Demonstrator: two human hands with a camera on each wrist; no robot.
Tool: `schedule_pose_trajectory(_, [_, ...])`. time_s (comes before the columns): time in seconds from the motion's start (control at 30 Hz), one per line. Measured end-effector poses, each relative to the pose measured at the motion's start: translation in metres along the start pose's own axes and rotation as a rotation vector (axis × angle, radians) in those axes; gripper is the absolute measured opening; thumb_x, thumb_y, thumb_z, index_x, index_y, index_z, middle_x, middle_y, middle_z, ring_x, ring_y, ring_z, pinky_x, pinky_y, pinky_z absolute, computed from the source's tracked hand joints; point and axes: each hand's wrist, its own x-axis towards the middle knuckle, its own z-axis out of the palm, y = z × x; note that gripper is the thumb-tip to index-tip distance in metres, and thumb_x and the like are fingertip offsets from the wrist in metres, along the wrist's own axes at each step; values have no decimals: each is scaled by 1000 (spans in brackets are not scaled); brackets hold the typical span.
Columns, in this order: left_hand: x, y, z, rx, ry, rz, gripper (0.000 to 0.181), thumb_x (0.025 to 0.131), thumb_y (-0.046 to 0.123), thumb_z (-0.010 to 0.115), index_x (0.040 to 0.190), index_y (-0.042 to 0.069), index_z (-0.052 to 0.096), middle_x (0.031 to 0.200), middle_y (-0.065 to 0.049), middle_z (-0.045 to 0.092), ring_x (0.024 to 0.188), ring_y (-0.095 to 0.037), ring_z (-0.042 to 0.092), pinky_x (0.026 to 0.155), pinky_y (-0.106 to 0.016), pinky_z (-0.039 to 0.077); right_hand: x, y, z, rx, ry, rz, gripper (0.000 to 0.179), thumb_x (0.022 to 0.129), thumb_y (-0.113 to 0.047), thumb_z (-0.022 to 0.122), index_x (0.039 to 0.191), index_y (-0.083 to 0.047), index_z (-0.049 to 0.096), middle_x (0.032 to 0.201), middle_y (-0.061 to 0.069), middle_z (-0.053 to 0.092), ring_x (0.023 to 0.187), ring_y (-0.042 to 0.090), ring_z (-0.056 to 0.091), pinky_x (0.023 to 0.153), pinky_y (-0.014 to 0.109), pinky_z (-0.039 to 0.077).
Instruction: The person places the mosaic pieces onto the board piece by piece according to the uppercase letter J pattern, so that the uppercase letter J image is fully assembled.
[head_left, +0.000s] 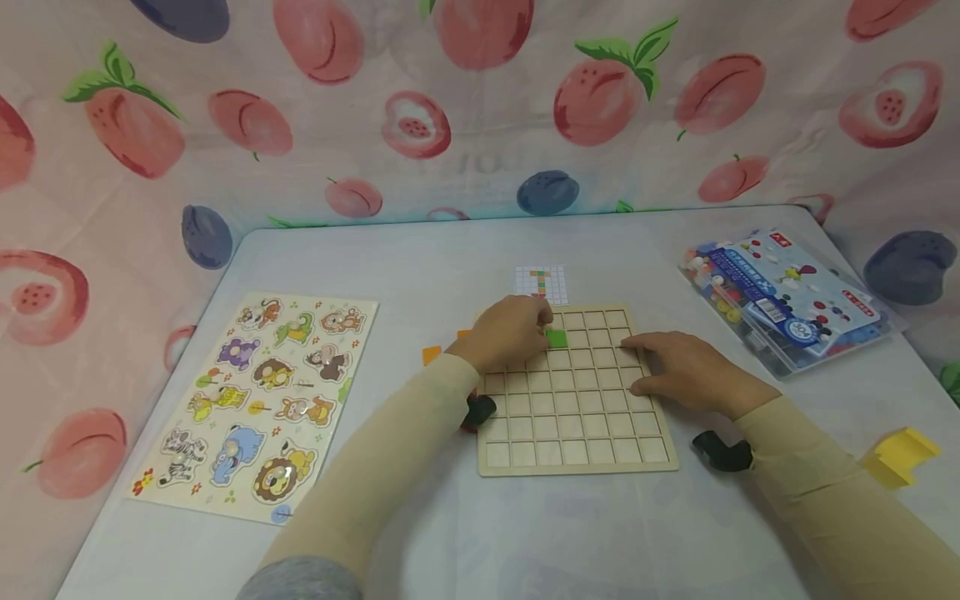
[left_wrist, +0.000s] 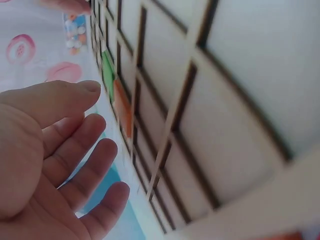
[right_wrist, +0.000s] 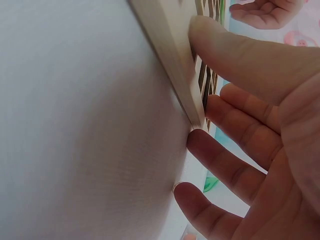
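A wooden grid board lies on the white table in front of me. My left hand hovers over its far left part, fingers loosely bent, with nothing visible between thumb and fingers. Close by that hand, a green tile sits in a square of the grid, and the left wrist view shows an orange tile beside it. On the board's right side, my right hand rests its thumb on the frame, with its fingers extended along the edge. Just beyond the far edge lies a small pattern card with coloured squares.
Loose orange tiles lie left of the board, partly behind my left forearm. Farther left is an animal puzzle board. A clear plastic box of coloured pieces stands at the back right, with a yellow bent piece nearer me.
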Motion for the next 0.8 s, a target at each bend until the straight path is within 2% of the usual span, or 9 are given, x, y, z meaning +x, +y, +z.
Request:
schedule_pose_trajectory(0.2, [-3, -10, -6, -47, 0, 8, 27, 90, 13, 59, 116, 13, 68, 117, 0, 66, 100, -15, 57, 87, -31, 48, 1, 0, 0, 1, -3, 3, 68, 87, -28, 79, 140, 3, 52, 140, 30, 51, 130, 51, 43, 104, 63, 35])
schedule_pose_trajectory(0.4, [-10, -16, -8, -51, 10, -21, 33, 94, 23, 66, 126, 14, 66, 127, -1, 64, 115, -17, 57, 98, -34, 46, 1, 0, 1, 4, -1, 9, 68, 86, -28, 79, 140, 3, 52, 140, 29, 51, 130, 51, 43, 105, 63, 34])
schedule_pose_trajectory(0.63, [-20, -24, -12, -106, 33, -46, 34, 94, 22, 65, 127, 15, 66, 129, 0, 64, 121, -19, 55, 103, -36, 44, 1, 0, 1, 2, 4, 4, 67, 86, -28, 80, 140, 3, 53, 140, 29, 51, 130, 51, 44, 105, 63, 35])
schedule_pose_trajectory(0.8, [-27, -28, -16, -77, 36, -45, 40, 94, 29, 71, 130, 15, 66, 132, -1, 63, 124, -20, 54, 105, -37, 42, 2, 1, 2, -1, 5, 1, 67, 86, -27, 80, 139, 3, 53, 140, 29, 52, 130, 50, 44, 105, 63, 35])
